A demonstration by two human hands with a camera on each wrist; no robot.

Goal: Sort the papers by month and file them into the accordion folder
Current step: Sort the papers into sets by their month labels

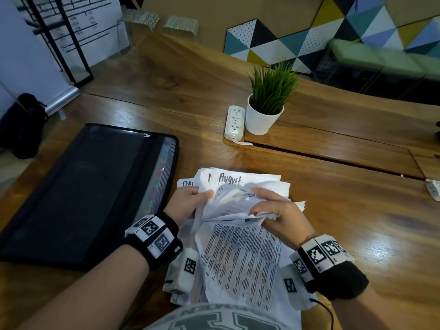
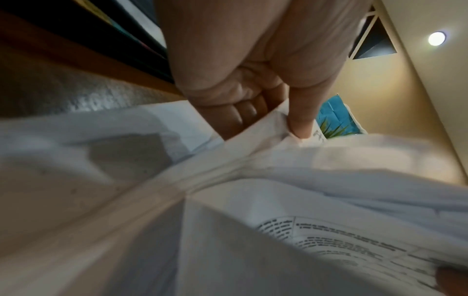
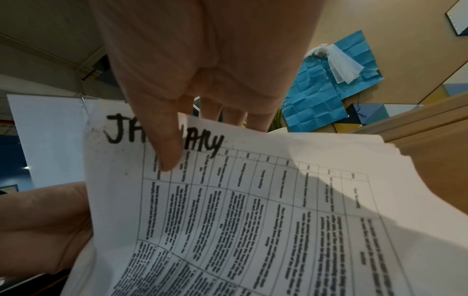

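Observation:
A loose stack of white printed papers is held over the near table edge, sheets fanned and bent. One sheet at the back reads "August". My left hand grips the stack's left edge, thumb on top. My right hand pinches a bent sheet headed "January", thumb on its face and fingers behind. The black accordion folder lies flat to the left, its coloured tabs showing through the mesh edge.
A white potted plant and a white power strip stand beyond the papers. The wooden table has a cable slot running right. A small white item lies at the right edge. A black bag sits on the floor, left.

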